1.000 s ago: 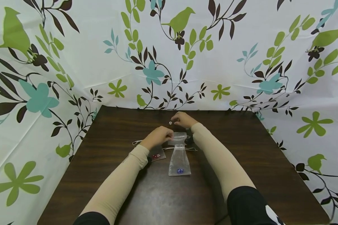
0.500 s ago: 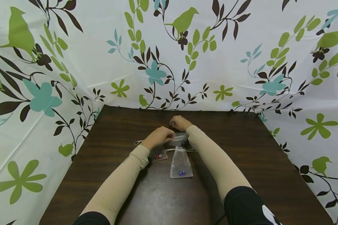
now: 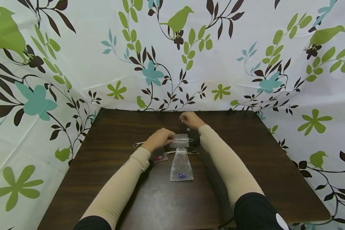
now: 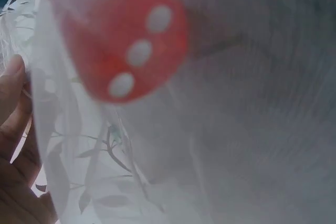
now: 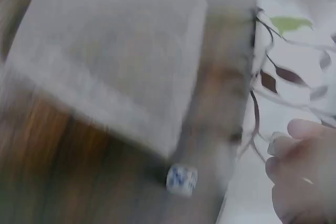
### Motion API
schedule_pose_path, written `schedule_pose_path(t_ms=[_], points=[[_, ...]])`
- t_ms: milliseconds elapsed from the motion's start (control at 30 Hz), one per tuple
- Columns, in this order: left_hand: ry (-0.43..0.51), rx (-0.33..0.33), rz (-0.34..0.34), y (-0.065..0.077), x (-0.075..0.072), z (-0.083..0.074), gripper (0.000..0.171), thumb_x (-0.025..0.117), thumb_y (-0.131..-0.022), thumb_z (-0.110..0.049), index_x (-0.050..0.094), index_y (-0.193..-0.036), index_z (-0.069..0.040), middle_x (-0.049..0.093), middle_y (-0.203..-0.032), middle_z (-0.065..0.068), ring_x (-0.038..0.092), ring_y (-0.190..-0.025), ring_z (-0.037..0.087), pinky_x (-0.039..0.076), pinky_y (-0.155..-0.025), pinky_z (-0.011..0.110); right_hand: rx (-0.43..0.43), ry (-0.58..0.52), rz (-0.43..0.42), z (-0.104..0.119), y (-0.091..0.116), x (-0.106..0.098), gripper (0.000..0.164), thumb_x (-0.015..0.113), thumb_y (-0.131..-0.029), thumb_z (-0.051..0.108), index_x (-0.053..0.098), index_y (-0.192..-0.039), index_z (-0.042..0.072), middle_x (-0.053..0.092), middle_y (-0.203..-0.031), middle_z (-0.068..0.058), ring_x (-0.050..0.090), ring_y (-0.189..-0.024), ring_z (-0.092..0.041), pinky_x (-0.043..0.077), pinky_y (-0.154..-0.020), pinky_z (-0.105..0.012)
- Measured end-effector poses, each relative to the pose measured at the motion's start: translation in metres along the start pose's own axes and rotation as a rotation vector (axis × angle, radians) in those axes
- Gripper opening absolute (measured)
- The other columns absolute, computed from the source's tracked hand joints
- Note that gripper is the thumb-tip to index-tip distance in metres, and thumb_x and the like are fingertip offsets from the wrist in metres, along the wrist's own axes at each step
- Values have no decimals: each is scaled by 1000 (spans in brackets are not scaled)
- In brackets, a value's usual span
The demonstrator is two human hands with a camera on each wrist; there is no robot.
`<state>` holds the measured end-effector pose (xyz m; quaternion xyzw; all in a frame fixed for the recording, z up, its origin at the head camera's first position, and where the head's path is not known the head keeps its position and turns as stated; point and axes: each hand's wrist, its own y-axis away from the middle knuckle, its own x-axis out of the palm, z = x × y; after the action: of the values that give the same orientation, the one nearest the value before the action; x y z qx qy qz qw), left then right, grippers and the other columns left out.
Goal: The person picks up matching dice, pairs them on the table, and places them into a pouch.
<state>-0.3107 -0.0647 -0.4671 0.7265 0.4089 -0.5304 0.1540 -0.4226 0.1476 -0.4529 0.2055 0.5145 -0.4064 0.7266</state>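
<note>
My left hand (image 3: 160, 139) pinches the left edge of a sheer white drawstring pouch (image 3: 180, 141) lying flat near the middle of the table. Beyond the pouch, my right hand (image 3: 192, 120) pinches a small white die (image 5: 274, 144) between thumb and fingertips. A second white die with blue marks (image 5: 181, 180) rests on the table close to the pouch's edge, below the right hand. Under the left wrist lies another sheer pouch (image 3: 158, 153); through its mesh a red die with white pips (image 4: 128, 45) shows large in the left wrist view.
Nearer me lies a third sheer pouch (image 3: 180, 163), its drawstring drawn in, with blue dice (image 3: 182, 175) at the bottom. The dark wooden table (image 3: 118, 127) ends at a patterned white cloth (image 3: 172, 80) at the back.
The right hand has closed on the white die at the far left and carried it up and to the right. The left hand stays at the pouch.
</note>
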Motion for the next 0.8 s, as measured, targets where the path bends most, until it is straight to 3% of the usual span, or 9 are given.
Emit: schedule_pose_path(t_ms=[200,433,567,800], points=[[11,-25,-5,3,1,2,16,77,-91,-16,66,-79,-18,64,-77,-8,56,-71,8,50,-70,31,61,-17,-39,-17,19,-5,14,62,-95,-5,67,-108,-5,68,-100,-17,63,-94,-29,51,-87,-43],[50,-36,14,6,0,-3,13,75,-93,-10,69,-83,-15,69,-81,-3,58,-71,8,51,-69,30,111,19,-9,-33,37,11,11,66,-94,-3,66,-105,-3,69,-102,-17,64,-98,-31,51,-90,-44],[37,-20,14,6,0,-5,14,75,-92,-10,69,-82,-16,68,-81,-4,59,-72,8,51,-69,30,114,28,20,-34,41,20,13,66,-95,-2,67,-108,-2,69,-104,-16,64,-99,-30,51,-90,-43],[16,4,-3,2,0,-7,13,76,-91,-11,69,-82,-16,67,-79,-7,60,-73,9,52,-70,31,120,21,1,-32,44,20,14,66,-94,-3,68,-107,-1,69,-102,-16,64,-97,-30,51,-88,-44]])
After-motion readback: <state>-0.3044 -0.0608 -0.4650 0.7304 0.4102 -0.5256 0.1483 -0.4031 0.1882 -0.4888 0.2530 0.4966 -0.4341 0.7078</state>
